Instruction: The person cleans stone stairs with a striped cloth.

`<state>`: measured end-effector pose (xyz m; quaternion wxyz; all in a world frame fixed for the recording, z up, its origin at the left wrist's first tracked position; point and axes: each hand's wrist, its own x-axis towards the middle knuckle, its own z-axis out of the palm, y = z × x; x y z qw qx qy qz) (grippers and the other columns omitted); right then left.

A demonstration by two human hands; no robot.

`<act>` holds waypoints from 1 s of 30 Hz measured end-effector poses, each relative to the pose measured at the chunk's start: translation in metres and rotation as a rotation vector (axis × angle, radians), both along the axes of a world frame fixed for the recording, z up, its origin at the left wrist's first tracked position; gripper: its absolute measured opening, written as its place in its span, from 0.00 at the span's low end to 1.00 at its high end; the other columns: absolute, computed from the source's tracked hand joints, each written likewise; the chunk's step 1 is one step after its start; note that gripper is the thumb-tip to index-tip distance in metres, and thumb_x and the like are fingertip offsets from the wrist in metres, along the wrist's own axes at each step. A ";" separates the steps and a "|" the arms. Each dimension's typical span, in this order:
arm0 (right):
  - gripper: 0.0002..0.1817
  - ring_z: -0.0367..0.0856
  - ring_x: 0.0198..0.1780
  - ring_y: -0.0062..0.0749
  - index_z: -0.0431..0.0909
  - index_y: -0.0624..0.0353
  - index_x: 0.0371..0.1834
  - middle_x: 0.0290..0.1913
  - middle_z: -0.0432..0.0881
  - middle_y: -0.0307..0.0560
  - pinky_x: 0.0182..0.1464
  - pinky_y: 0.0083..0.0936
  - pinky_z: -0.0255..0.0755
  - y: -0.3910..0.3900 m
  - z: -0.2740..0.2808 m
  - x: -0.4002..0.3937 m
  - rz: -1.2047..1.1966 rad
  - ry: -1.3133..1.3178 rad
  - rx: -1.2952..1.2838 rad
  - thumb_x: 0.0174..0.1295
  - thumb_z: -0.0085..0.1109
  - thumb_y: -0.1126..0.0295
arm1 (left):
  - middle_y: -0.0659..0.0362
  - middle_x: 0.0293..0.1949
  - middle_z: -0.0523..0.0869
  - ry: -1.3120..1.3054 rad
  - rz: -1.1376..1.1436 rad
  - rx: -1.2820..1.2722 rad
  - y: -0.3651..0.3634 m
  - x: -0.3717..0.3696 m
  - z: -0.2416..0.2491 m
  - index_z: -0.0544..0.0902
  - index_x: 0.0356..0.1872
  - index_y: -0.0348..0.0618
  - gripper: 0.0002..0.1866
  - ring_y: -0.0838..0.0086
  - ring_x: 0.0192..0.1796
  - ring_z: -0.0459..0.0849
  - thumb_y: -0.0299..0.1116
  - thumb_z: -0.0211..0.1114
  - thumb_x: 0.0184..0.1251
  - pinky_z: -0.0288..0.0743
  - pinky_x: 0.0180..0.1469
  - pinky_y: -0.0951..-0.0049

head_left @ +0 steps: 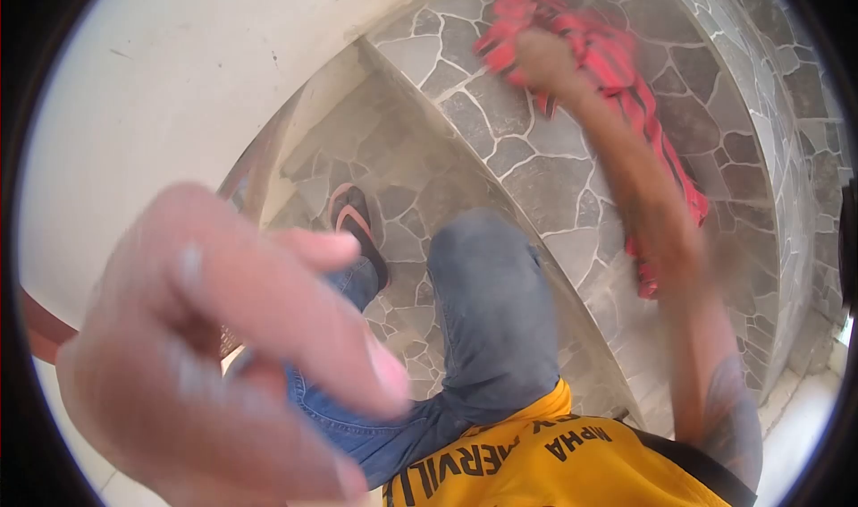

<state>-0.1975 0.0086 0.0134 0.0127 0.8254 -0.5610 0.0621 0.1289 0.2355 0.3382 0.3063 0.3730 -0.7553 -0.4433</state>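
Close to the camera, my left hand (223,337) fills the lower left, blurred, its fingers curled but apart with nothing between them. My right hand (543,60) is at the upper middle, closed and pressed on a red cloth with black stripes (617,55). Motion blur hides its separate fingers. The cloth lies bunched on a grey stone-patterned step (559,190) and trails down to the right, beside my right forearm.
A white wall (179,87) rises at the left. The step's edge runs diagonally through the middle, above a lower stone floor (407,203). My sandalled foot (357,225) and bent knee (492,292) are below it. A curved stone-patterned wall (760,105) borders the right.
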 end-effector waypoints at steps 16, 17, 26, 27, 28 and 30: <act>0.08 0.87 0.39 0.51 0.83 0.59 0.36 0.34 0.84 0.55 0.42 0.51 0.80 0.065 -0.043 0.150 0.251 -0.332 -0.128 0.59 0.59 0.67 | 0.50 0.37 0.86 -0.447 -0.020 -0.113 -0.045 -0.033 -0.037 0.83 0.40 0.34 0.15 0.62 0.40 0.86 0.14 0.51 0.56 0.79 0.47 0.66; 0.08 0.86 0.38 0.52 0.82 0.60 0.35 0.33 0.84 0.55 0.43 0.52 0.79 0.069 -0.041 0.161 0.347 -0.386 -0.152 0.61 0.58 0.67 | 0.50 0.37 0.86 -0.437 -0.001 -0.115 -0.049 -0.038 -0.044 0.83 0.41 0.33 0.14 0.62 0.40 0.86 0.14 0.51 0.58 0.79 0.47 0.65; 0.09 0.86 0.44 0.59 0.80 0.62 0.42 0.40 0.86 0.62 0.45 0.52 0.79 0.153 0.000 -0.067 -0.135 -0.549 -0.148 0.69 0.54 0.67 | 0.46 0.42 0.90 -0.611 0.016 -0.028 -0.059 -0.054 -0.069 0.84 0.45 0.32 0.14 0.59 0.46 0.89 0.21 0.52 0.63 0.81 0.52 0.63; 0.10 0.86 0.44 0.61 0.79 0.62 0.43 0.40 0.85 0.64 0.44 0.52 0.79 0.175 -0.001 -0.105 -0.223 -0.528 -0.158 0.70 0.55 0.66 | 0.46 0.43 0.90 -0.624 0.016 -0.024 -0.060 -0.052 -0.070 0.84 0.45 0.32 0.15 0.59 0.47 0.89 0.21 0.52 0.62 0.81 0.53 0.62; 0.12 0.85 0.42 0.64 0.79 0.63 0.43 0.38 0.85 0.65 0.44 0.54 0.77 0.198 -0.007 -0.142 -0.315 -0.462 -0.159 0.71 0.56 0.64 | 0.45 0.43 0.90 -0.639 0.016 -0.020 -0.060 -0.049 -0.070 0.84 0.46 0.32 0.15 0.59 0.47 0.89 0.21 0.52 0.62 0.81 0.54 0.61; 0.14 0.84 0.41 0.67 0.78 0.65 0.42 0.36 0.85 0.67 0.43 0.57 0.76 0.240 0.009 -0.181 -0.505 -0.461 -0.054 0.73 0.56 0.62 | 0.45 0.44 0.90 -0.665 0.017 -0.008 -0.061 -0.044 -0.073 0.84 0.47 0.32 0.15 0.58 0.48 0.89 0.22 0.52 0.63 0.81 0.55 0.60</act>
